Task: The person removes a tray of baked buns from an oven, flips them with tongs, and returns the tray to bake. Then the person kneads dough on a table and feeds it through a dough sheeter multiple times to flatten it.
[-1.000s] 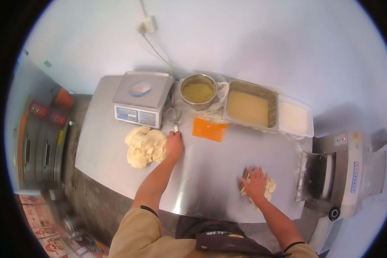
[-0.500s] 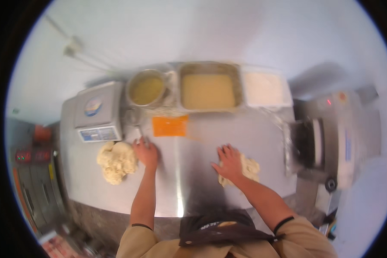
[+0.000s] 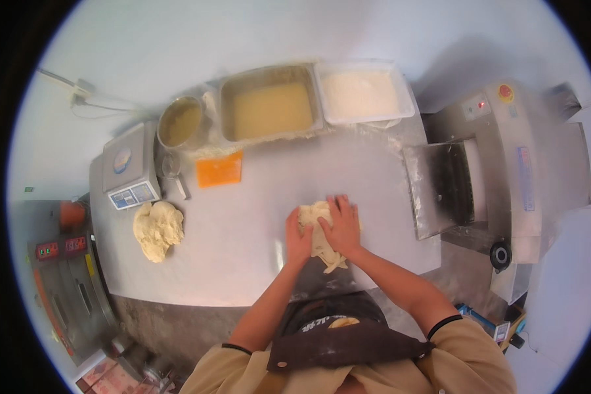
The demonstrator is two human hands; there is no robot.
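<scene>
Nearest, the left hand [image 3: 299, 241] and right hand [image 3: 343, 226] press against a piece of dough [image 3: 322, 240] from its two sides, on the surface [image 3: 262, 262], right of the orange scraper [image 3: 219, 170] and well nearer than it. Each grip is loosely open, curved along the dough rather than closed round it; whether any fingers tuck underneath cannot be told. The near end trails out in a thin, ragged flap, so a hard squeeze or pull could tear it there, and a strong drag nearer could take it past the edge. If it is tacky, it might cling to the skin and stretch out of shape. Nearer than the scraper and to its left lies a bigger lump [image 3: 159, 230]; close on its left is a small strainer [image 3: 170, 165], with a scale [image 3: 123, 156] farther left. Beyond the scraper stand a pot [image 3: 184, 98] to its left and a metal tray [image 3: 262, 77] to its right.
</scene>
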